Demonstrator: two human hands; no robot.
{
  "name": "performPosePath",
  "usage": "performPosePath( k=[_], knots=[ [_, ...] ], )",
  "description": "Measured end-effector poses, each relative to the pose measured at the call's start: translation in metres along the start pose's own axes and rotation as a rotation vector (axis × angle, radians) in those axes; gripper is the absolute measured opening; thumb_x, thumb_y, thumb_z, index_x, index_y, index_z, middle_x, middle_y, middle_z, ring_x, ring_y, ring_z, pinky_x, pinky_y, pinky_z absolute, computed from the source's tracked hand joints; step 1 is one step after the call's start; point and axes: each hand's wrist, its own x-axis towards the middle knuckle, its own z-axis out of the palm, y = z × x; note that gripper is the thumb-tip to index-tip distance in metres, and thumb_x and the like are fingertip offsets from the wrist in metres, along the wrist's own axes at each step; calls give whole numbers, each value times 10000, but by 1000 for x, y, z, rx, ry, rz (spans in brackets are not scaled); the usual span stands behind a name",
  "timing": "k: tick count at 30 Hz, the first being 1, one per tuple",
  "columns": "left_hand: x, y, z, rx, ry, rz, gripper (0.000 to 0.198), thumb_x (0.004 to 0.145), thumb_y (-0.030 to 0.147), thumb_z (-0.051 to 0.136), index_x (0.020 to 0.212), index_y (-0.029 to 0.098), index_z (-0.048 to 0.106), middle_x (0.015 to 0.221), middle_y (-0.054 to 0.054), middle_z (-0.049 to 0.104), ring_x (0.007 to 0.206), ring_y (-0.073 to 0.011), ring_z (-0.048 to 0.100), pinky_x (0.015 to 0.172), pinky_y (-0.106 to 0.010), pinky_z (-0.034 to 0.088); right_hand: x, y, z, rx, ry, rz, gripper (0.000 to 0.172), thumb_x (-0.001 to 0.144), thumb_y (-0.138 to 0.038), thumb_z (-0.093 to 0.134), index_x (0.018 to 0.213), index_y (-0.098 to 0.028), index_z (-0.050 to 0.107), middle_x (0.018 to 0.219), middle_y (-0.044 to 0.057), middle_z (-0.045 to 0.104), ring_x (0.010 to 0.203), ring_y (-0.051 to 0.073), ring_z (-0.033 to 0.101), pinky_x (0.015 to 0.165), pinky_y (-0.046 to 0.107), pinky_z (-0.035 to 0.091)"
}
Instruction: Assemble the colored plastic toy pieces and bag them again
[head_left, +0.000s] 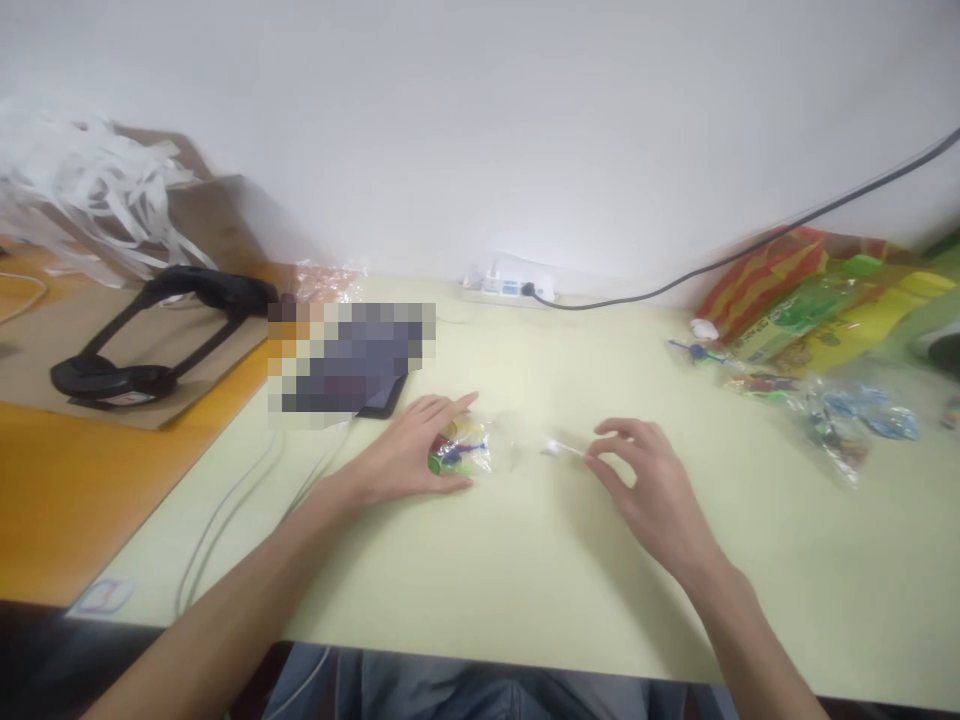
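My left hand [411,450] rests on the pale green table [525,560], its fingers curled around a small clear plastic bag of coloured toy pieces [459,450] in green, blue, red and yellow. The bag lies on the table near the middle. A little to the right, my right hand [646,480] pinches the end of a small white stick-like piece [559,449] that lies on the table between the two hands. Both forearms reach in from the bottom edge.
A white power strip [508,284] with a black cable [750,250] sits against the wall. Colourful bags and small packets [810,330] crowd the right. Black headphones [142,330] lie on cardboard at left, beside shredded paper [82,190]. A dark tablet [379,395] and white cables [225,510] lie nearby.
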Motion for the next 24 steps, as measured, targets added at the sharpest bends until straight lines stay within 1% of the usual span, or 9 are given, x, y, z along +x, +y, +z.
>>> performPosePath(
  k=[3, 7, 10, 13, 16, 18, 20, 22, 24],
  knots=[
    [0, 0, 0, 0, -7, 3, 1009, 773, 527, 787, 1602, 301, 259, 1403, -99, 536, 1252, -310, 505, 1053, -448, 456, 24, -9, 14, -7, -74, -115, 157, 978, -261, 572, 888, -242, 699, 1178, 97, 670, 994, 274, 604, 875, 477, 484],
    [0, 3, 0, -15, 0, 17, 1013, 764, 513, 798, 1600, 309, 263, 1385, -94, 552, 1240, -307, 515, 1040, -444, 467, 52, -18, 40, 7, -160, -234, 114, 959, -219, 615, 913, -228, 718, 1222, 97, 657, 1057, 270, 568, 906, 467, 472],
    [0, 3, 0, -22, 5, 30, 1006, 765, 525, 797, 1595, 309, 272, 1394, -94, 553, 1257, -309, 506, 1050, -447, 462, 63, -27, 58, 55, -191, -260, 104, 952, -215, 631, 921, -226, 730, 1235, 94, 650, 1102, 268, 543, 937, 466, 466],
    [0, 2, 1, -30, 16, 30, 1006, 761, 528, 802, 1592, 309, 279, 1416, -97, 540, 1288, -318, 490, 1074, -457, 444, 67, -37, 75, 135, -208, -278, 82, 917, -200, 675, 903, -234, 749, 1265, 81, 642, 1154, 270, 514, 983, 478, 459],
    [-1, -1, 3, -27, 18, 26, 1041, 756, 527, 810, 1604, 314, 245, 1408, -93, 546, 1295, -316, 484, 1098, -467, 424, 67, -46, 88, 225, -184, -254, 81, 881, -187, 714, 869, -244, 770, 1302, 68, 640, 1178, 282, 486, 1003, 498, 463],
    [0, -2, 4, -11, 27, 29, 1054, 755, 531, 809, 1609, 313, 231, 1412, -92, 547, 1297, -318, 479, 1103, -472, 415, 66, -49, 93, 271, -176, -220, 99, 887, -197, 710, 870, -255, 789, 1324, 63, 641, 1174, 294, 478, 997, 518, 474],
    [0, -2, 5, 14, 41, 43, 1034, 760, 535, 801, 1605, 307, 250, 1391, -92, 565, 1287, -323, 485, 1111, -482, 400, 65, -50, 92, 323, -197, -202, 124, 905, -216, 696, 898, -276, 805, 1354, 55, 638, 1181, 299, 480, 1006, 539, 476],
    [0, -1, 5, 41, 47, 60, 998, 771, 540, 788, 1596, 299, 280, 1356, -88, 590, 1272, -322, 497, 1129, -489, 375, 64, -46, 86, 405, -214, -181, 129, 917, -252, 693, 946, -298, 810, 1380, 45, 632, 1211, 292, 495, 1035, 539, 472],
    [0, 3, 6, 64, 47, 62, 960, 788, 542, 771, 1587, 290, 302, 1341, -83, 601, 1265, -317, 505, 1138, -484, 363, 60, -35, 77, 498, -197, -114, 135, 925, -314, 691, 997, -313, 805, 1381, 47, 635, 1245, 279, 519, 1064, 520, 465]
  ],
)
